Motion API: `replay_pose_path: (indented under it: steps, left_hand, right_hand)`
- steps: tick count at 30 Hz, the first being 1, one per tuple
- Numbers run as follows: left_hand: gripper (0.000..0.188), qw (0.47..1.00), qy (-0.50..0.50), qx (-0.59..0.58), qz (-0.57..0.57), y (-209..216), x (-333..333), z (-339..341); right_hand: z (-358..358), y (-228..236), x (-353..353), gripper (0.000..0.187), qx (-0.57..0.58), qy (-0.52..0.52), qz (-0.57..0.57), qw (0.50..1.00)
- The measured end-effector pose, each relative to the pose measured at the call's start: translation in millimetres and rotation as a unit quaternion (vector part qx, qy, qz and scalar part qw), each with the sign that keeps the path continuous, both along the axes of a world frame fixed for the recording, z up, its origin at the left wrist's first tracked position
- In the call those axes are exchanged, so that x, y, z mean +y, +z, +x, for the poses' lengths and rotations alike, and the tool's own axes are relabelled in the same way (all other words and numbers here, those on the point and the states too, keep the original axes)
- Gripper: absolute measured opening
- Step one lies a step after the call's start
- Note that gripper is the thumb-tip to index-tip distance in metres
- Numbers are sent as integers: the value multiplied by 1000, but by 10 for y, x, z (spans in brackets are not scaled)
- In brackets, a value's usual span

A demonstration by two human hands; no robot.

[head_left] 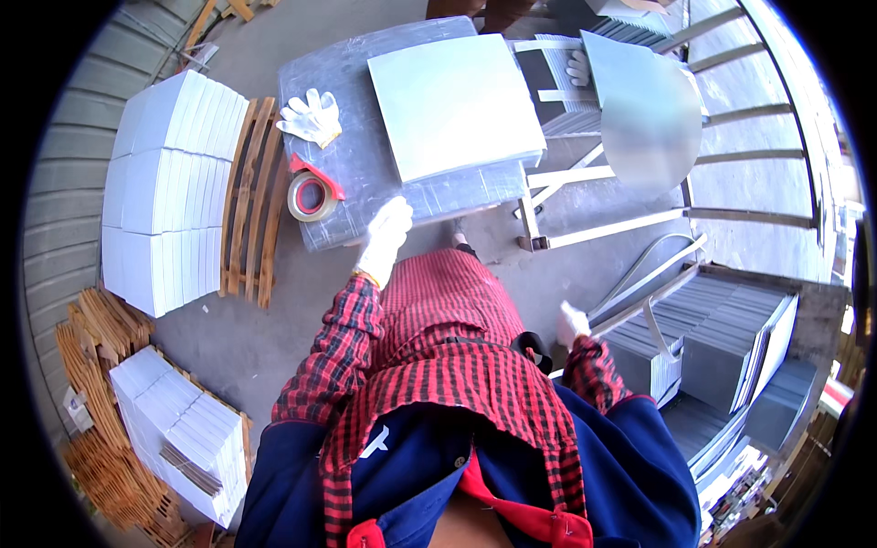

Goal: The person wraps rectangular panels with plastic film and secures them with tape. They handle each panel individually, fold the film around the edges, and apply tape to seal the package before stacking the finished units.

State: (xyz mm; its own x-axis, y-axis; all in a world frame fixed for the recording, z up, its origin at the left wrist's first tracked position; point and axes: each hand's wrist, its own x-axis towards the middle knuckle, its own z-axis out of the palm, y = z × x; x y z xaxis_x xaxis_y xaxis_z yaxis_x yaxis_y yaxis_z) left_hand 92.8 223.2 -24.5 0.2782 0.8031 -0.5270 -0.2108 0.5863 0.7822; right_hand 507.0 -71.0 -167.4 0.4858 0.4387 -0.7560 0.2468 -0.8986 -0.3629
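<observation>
Right of centre, the right hand point(574, 324) is blurred; near centre, the left hand point(388, 236) is held by the plastic-wrapped block point(365, 178); whether either is open cannot be told. At upper centre, a pale panel point(457, 108) is laid on the block.

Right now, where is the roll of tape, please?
In the head view, the roll of tape lies left of centre on the wrapped grey surface, below the loose glove.
</observation>
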Motion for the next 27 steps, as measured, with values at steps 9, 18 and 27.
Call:
replay_pose_path:
  steps: [9, 18, 27]
  left_hand:
    - [32, 876, -386, 125, 261, 29, -860, 796]
    - [38, 777, -564, 81, 268, -519, -1642, 1586]
    - [36, 685, -673, 133, 247, -45, -2755, 3338]
  right_hand:
    - [-1176, 512, -1250, 21, 3, 278, 234, 932]
    - [-645, 728, -1456, 30, -130, 188, 164, 960]
    - [139, 271, -2953, 28, -100, 128, -37, 986]
